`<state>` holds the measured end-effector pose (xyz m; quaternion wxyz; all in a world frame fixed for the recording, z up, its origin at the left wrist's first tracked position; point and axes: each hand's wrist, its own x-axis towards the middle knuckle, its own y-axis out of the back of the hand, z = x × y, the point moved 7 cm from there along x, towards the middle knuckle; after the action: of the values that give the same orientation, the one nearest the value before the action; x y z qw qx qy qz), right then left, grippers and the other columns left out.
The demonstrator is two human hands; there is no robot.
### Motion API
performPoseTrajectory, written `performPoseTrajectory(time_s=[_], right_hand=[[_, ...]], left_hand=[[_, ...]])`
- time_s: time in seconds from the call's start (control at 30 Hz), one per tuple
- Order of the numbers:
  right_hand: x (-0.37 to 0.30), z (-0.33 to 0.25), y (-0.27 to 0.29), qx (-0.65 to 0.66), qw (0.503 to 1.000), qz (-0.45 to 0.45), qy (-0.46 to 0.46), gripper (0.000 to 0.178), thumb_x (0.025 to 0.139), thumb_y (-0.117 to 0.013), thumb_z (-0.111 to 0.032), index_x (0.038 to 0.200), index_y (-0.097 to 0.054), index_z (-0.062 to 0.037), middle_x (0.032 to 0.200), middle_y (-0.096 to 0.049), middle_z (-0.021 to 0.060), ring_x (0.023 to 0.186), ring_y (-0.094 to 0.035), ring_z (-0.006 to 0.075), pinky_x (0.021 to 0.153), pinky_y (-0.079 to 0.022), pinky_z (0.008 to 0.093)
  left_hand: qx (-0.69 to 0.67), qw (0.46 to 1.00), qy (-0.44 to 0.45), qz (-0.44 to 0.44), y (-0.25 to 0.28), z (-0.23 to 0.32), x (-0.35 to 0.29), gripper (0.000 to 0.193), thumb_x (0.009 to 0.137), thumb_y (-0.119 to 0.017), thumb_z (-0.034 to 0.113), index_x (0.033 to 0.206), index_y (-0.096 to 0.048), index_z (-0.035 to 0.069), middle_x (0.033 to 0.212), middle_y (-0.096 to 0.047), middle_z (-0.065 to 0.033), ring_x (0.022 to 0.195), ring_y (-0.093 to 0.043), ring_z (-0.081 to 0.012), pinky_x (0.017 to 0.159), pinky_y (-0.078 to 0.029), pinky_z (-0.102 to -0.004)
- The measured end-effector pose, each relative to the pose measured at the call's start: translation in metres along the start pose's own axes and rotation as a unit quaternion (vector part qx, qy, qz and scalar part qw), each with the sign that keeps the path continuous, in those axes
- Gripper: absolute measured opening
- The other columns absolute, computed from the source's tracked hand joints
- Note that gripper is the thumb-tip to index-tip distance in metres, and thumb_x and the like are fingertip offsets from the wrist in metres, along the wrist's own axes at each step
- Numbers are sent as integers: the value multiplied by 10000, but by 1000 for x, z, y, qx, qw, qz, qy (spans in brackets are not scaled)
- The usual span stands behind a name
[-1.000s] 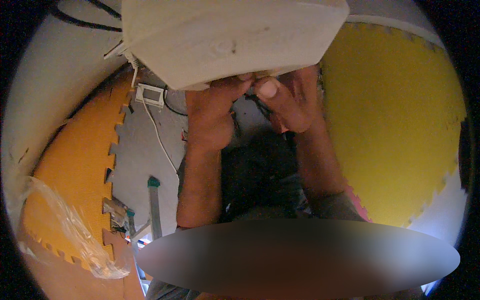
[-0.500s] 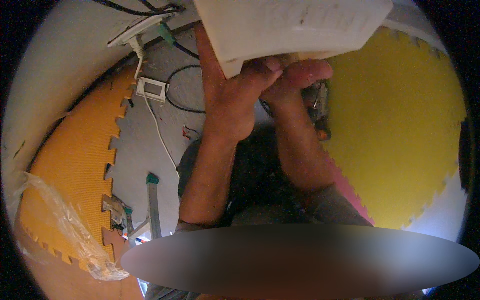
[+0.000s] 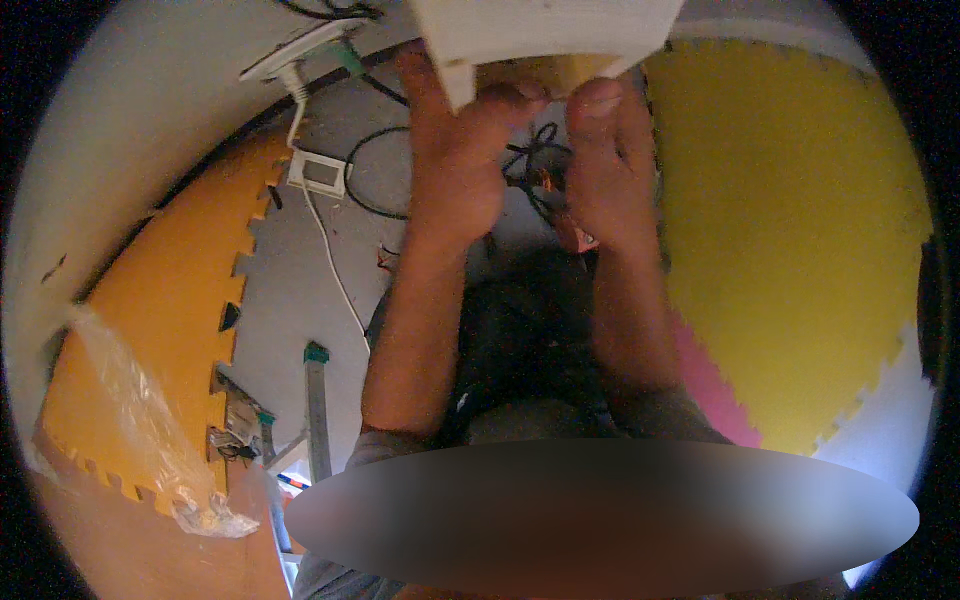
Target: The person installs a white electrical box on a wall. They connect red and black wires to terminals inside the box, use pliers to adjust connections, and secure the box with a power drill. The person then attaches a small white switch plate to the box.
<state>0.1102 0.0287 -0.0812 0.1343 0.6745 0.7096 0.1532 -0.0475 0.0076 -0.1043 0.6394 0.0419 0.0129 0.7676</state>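
At the top of the view is a white box-shaped cover (image 3: 550, 30), with a hollow underside and a curved lower edge. My left hand (image 3: 455, 170) is closed on its lower left corner, the thumb lying along the bottom edge and the fingers behind the side. My right hand (image 3: 607, 170) grips the lower right edge with the thumb upward; its fingers are partly hidden. The inside of the cover shows a yellowish strip between my thumbs. Its upper part lies outside the view.
Below the hands, a black cable (image 3: 540, 150) lies looped on the grey floor, beside a small red object (image 3: 578, 238). To the left are a white frame (image 3: 320, 174), a power strip (image 3: 310, 48) with plugs, an orange foam mat (image 3: 170, 310) and a ladder leg (image 3: 317, 420). A yellow mat (image 3: 780, 230) lies right.
My right hand has moved away from the left hand and turned its thumb upward along the cover's edge. The cover sits higher and further left in view.
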Motion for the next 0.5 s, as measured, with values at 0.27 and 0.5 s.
performPoseTrajectory(time_s=[0.27, 0.5], right_hand=[[-2, -119, -2, 12, 998, 45, 40, 821, 831, -883, -284, 1414, -398, 31, 1371, -564, 196, 1215, -624, 295, 996, -534, 409], [5, -138, -11, -141, 983, 108, 52, 744, 810, -907, -292, 1328, -504, 57, 1202, -694, 187, 1092, -694, 268, 916, -559, 390]], left_hand=[[-275, 956, 103, -9, -13, 4, 11, 772, 845, -776, 315, 1336, -268, 2, 1297, -565, -191, 1157, -631, -305, 1002, -524, -385], [-97, 994, 57, -8, -2, 16, 16, 771, 919, -769, 342, 1350, -237, -11, 1336, -579, -233, 1217, -632, -332, 1013, -519, -418]])
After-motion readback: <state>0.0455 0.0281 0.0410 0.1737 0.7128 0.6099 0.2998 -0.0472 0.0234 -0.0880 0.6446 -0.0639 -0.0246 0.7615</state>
